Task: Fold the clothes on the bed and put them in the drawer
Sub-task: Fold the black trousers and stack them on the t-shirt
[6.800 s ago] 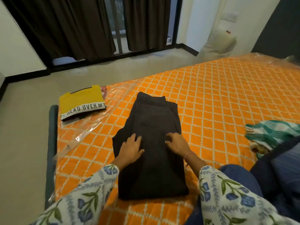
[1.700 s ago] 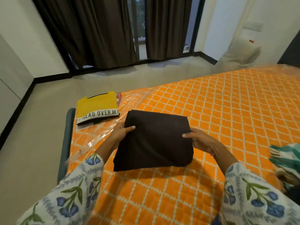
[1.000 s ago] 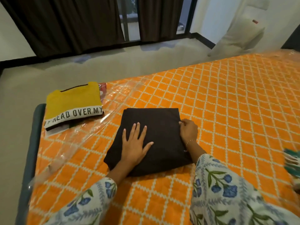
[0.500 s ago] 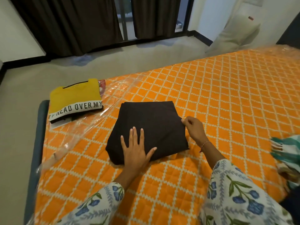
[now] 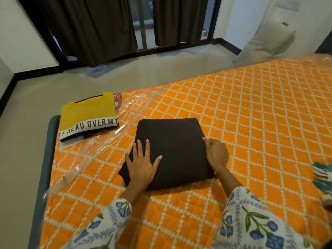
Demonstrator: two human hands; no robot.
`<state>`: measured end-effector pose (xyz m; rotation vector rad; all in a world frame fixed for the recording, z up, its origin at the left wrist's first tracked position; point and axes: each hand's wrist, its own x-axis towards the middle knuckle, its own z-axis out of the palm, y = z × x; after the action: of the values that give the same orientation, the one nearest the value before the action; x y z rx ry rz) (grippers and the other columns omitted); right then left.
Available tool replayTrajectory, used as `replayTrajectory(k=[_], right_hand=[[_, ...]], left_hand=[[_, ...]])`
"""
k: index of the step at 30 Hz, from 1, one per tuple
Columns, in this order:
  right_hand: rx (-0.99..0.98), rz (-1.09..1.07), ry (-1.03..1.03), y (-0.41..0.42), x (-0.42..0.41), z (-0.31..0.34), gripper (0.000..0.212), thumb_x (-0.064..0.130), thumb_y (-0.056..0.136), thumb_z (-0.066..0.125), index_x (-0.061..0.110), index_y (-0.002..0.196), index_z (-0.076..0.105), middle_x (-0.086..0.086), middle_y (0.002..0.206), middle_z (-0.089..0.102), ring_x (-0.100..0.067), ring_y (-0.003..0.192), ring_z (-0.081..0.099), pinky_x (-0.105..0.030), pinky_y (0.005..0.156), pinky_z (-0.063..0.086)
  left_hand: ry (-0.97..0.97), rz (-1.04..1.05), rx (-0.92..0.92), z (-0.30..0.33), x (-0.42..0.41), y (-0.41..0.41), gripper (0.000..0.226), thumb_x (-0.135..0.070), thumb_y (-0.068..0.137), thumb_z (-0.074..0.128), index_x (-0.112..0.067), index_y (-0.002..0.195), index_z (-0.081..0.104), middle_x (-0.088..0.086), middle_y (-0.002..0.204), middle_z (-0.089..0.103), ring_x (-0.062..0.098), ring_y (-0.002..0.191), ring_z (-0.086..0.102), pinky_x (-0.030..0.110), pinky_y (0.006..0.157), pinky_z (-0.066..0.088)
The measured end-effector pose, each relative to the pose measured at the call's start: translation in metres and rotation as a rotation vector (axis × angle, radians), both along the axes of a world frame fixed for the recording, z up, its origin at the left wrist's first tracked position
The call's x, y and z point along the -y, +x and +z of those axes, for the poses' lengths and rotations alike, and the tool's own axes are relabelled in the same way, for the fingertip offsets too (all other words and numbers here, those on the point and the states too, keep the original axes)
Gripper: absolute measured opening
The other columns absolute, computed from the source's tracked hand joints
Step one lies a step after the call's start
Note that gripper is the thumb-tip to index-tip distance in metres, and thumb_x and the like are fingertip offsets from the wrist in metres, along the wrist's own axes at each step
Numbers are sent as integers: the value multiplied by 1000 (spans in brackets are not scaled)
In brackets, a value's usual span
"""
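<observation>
A black garment [image 5: 176,141], folded into a compact rectangle, lies on the orange patterned bed [image 5: 251,114]. My left hand [image 5: 142,164] presses flat on its near left part with fingers spread. At the garment's right edge my right hand [image 5: 216,152] rests with fingers curled against the fold; whether it pinches the cloth I cannot tell. A folded yellow T-shirt [image 5: 88,112] with a white lettered band sits at the bed's left corner. No drawer is in view.
A green and white striped cloth [image 5: 321,177] lies at the right edge of the bed. Clear plastic film [image 5: 129,108] covers the mattress near the left corner. Beyond the bed are bare floor [image 5: 125,76], dark curtains [image 5: 89,27] and a white pillow [image 5: 265,42] leaning on the wall.
The black garment went from a long fold to a short rectangle and was set down. Over the last half second my left hand stayed pressed flat while my right hand slid down its right edge.
</observation>
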<state>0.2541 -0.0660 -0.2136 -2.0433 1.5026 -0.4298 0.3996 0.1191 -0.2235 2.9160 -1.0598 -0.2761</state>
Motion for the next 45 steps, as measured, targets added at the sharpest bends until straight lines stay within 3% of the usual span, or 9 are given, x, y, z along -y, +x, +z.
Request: replayTrajectory(k=[5,8,12,16,21,24,30,39,45], right_hand=[[20,-1,-67,20,19,11,41,41,101,39,4,104,58,-15,92,63,-34,87,59,-31,62,35],[2,68,266,52,36,14,71,55,93,47,4,140,33,-19,128,54,-37,112,55,-40,82,46],[-67,58,349,69,60,-12,39,40,96,50,3,88,56,-21,104,61,-34,93,57,-33,70,39],[58,-91,331,50,68,-4,51,36,100,44,1,66,57,-12,68,58,-32,73,60,-30,60,39],[66,117,882,5,40,26,94,71,83,46,-10,129,50,-33,129,51,-51,118,49,-55,103,39],[75,301,942,-19,25,32,84,64,55,79,10,117,63,-7,111,70,-26,103,65,-36,87,54],[280,339,803,-12,10,8,52,11,85,68,19,132,48,-2,123,61,-21,106,61,-33,86,50],[538,287,673,96,71,32,42,0,91,56,23,126,51,-2,116,62,-21,98,61,-33,76,49],[428,471,549,192,135,51,52,2,90,59,14,138,45,-12,133,54,-31,115,56,-43,96,47]], left_hand=[[-292,286,-245,8,11,20,81,-61,94,28,-13,152,-3,16,157,10,32,144,16,50,113,19],[-349,466,-419,11,32,62,71,-53,93,45,-4,142,30,17,140,42,35,126,44,48,100,40],[-476,522,-744,2,43,94,54,-45,90,59,0,119,55,17,118,61,34,104,59,44,91,49],[-295,397,-676,1,38,100,56,-48,97,41,-1,126,51,17,125,57,32,110,56,36,89,46],[-165,475,-1129,29,-16,96,74,-59,78,62,-7,130,51,10,128,56,29,115,55,38,94,45],[-333,403,-1341,31,-48,83,57,-37,78,70,-13,127,52,5,118,63,23,107,61,38,97,48],[-547,318,-1215,23,-40,58,63,-1,82,66,-18,137,41,3,135,52,23,123,49,39,107,39],[-869,338,-1045,48,21,141,54,7,83,62,-21,127,47,1,123,58,20,110,54,38,100,43],[-834,189,-820,55,58,235,69,-3,86,64,-16,145,31,8,140,48,29,128,47,39,101,43]])
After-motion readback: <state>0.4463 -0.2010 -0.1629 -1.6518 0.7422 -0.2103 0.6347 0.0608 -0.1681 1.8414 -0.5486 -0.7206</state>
